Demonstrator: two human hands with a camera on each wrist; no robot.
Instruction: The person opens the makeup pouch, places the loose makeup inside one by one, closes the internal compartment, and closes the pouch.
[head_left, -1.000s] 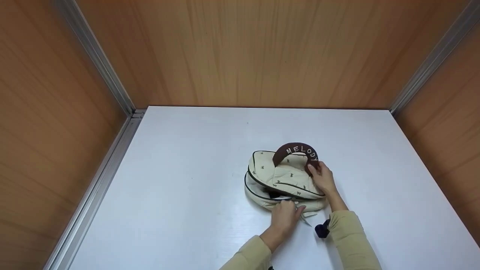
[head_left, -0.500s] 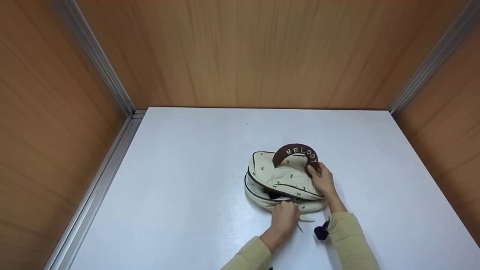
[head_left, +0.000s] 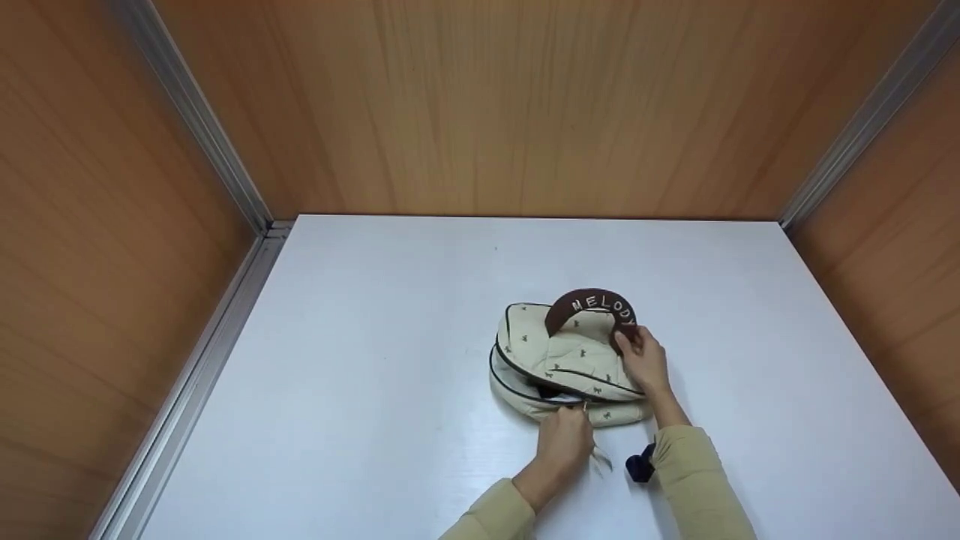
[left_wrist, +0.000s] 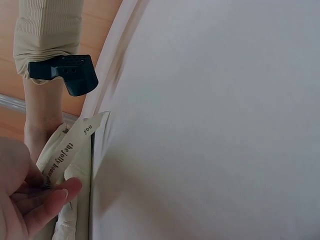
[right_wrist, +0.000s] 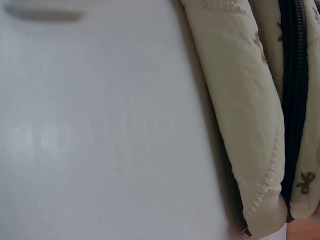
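Note:
A cream quilted handbag [head_left: 525, 330] with dark piping and small bow prints lies on the white table, its zipped mouth gaping at the left front. My right hand [head_left: 646, 361] holds the right base of the brown handle [head_left: 589, 300], lettered MELODY. At the front edge, my left hand [head_left: 564, 442] pinches the zipper pull with curled fingers; a printed ribbon [left_wrist: 70, 150] trails from there. The pull itself is mostly hidden by the fingers. In the right wrist view, the bag's side and dark zipper [right_wrist: 295, 75] show, but the right hand is barely visible.
White table surface [head_left: 375, 337] surrounds the bag. Wooden panels [head_left: 480, 105] with metal corner rails [head_left: 202, 127] stand at the back and sides. A dark camera block [head_left: 640, 466] sits on the right wrist, near the left hand.
The left hand has moved slightly left and toward me, and the ribbon now hangs beside its wrist. My right hand stays on the handle; the bag hardly shifts.

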